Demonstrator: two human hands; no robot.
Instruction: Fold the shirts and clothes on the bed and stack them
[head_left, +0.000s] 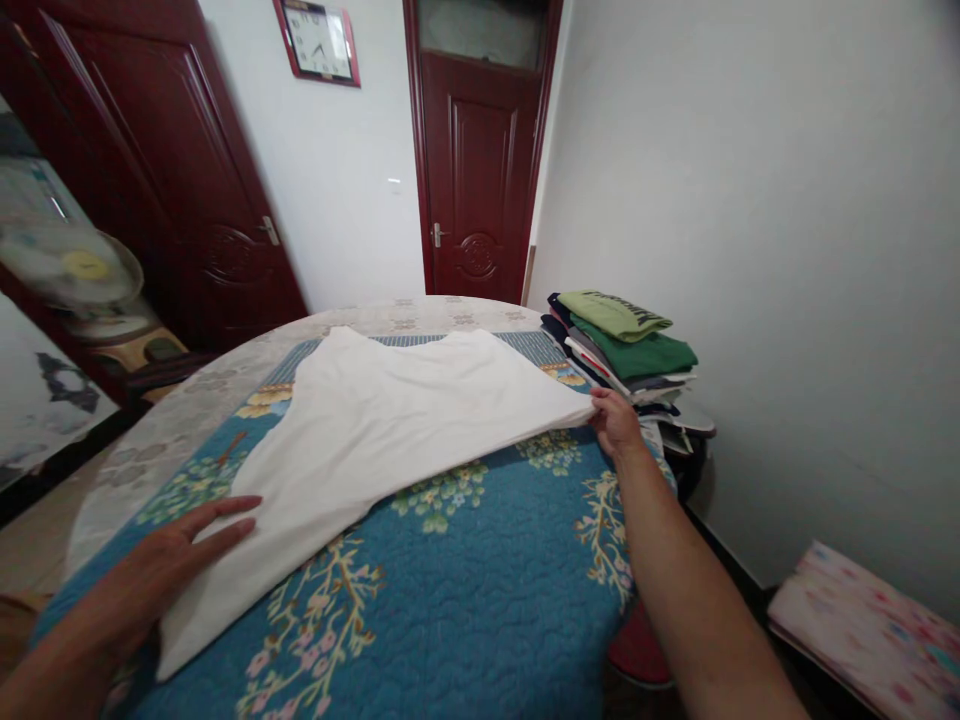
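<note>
A white sleeveless top (390, 410) is spread over a blue floral quilted cloth (480, 580), its neckline at the far side. My right hand (616, 420) pinches the garment's right corner and pulls it out to the side, slightly raised. Over the left edge of the fabric lies my left hand (180, 550), fingers stretched out and a little apart; its thumb side and the part under the palm are partly hidden. The near left corner of the top hangs close to my left wrist.
Folded clothes (630, 350) stand in a pile at the table's right edge, just beyond my right hand. A patterned tablecloth (195, 410) covers the round table under the quilt. A pink floral item (862, 630) sits low at right, near the wall.
</note>
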